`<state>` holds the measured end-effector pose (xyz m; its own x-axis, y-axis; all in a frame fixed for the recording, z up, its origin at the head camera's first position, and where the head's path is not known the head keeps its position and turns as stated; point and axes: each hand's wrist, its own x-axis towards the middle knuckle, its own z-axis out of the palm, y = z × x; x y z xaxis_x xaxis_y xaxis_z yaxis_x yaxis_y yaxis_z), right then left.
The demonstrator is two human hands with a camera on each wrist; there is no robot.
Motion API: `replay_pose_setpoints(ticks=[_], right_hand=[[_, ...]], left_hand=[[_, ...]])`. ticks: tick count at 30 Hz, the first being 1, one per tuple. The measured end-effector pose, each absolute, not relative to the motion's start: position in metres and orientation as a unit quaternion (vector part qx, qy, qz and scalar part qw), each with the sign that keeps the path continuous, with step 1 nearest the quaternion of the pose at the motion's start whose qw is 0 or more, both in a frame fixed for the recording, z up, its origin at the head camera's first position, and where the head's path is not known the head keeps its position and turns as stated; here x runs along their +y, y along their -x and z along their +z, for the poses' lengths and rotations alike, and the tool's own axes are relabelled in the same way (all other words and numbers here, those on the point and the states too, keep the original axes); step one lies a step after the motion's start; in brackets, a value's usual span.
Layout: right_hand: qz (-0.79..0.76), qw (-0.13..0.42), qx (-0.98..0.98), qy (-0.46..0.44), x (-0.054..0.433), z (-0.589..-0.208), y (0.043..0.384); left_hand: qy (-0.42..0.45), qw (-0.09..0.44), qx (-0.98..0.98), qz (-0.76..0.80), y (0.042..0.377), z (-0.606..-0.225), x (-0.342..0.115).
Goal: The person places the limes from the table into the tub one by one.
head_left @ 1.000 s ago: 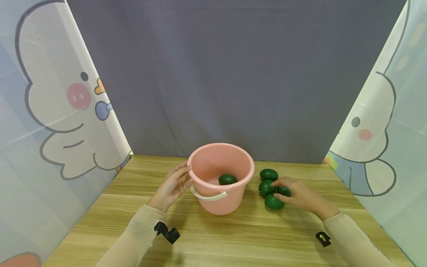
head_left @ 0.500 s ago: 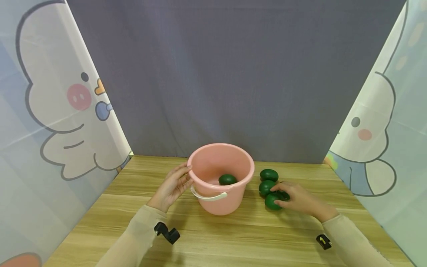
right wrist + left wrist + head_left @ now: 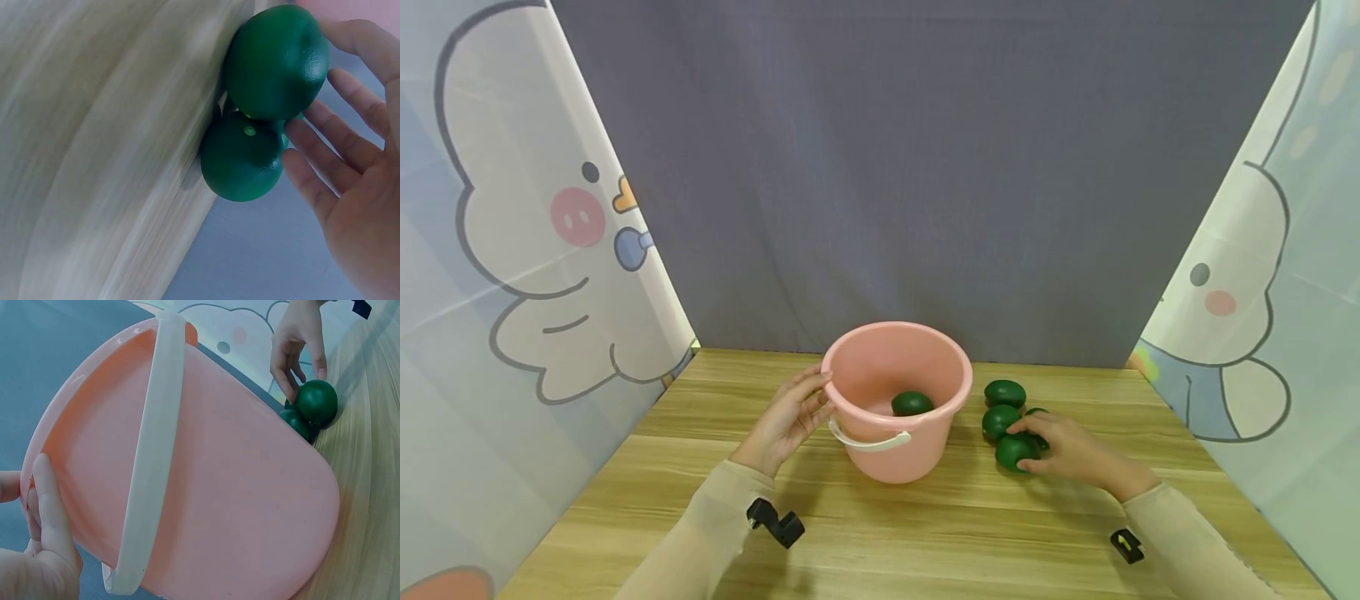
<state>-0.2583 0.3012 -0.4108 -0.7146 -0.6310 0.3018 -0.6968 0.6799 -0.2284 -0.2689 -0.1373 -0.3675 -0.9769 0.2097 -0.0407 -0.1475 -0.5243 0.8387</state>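
My left hand pinches the left rim of a pink bucket, with the thumb on the near side of the rim in the left wrist view. One dark green avocado lies inside the bucket. Right of it, several more avocados sit clustered on the table. My right hand is spread around the front avocado, its thumb at the near side and fingertips reaching across the far side. In the right wrist view the thumb touches this avocado, the fingers nearly straight. Another avocado is partly hidden by that hand.
The bucket's white handle hangs on its near side. Toward the back lies another avocado, with one more in front of it. A grey curtain borders the wooden table behind.
My right hand has shifted slightly left and come down around the front avocado. The avocado under that hand appears slightly farther back. My left hand and the bucket stay put.
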Motion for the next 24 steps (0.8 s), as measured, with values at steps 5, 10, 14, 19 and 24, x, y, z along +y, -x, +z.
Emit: replay_pose_setpoints(ticks=[5,10,14,19,24], right_hand=[[0.160,0.098,-0.913,-0.361,0.3020,-0.4145,0.2582],[0.159,0.097,-0.914,-0.360,0.3018,-0.4156,0.2581],[0.154,0.095,-0.915,-0.360,0.3014,-0.4172,0.2584],[0.157,0.084,-0.917,-0.356,0.3019,-0.4189,0.2585],[0.154,0.084,-0.918,-0.356,0.3021,-0.4203,0.2582]], left_hand=[[-0.031,0.103,0.477,0.872,0.2686,-0.3673,-0.1374],[-0.027,0.103,0.475,0.873,0.2681,-0.3668,-0.1372],[-0.025,0.101,0.479,0.872,0.2682,-0.3668,-0.1369],[-0.025,0.100,0.478,0.873,0.2681,-0.3670,-0.1365],[-0.024,0.100,0.472,0.875,0.2681,-0.3671,-0.1367]])
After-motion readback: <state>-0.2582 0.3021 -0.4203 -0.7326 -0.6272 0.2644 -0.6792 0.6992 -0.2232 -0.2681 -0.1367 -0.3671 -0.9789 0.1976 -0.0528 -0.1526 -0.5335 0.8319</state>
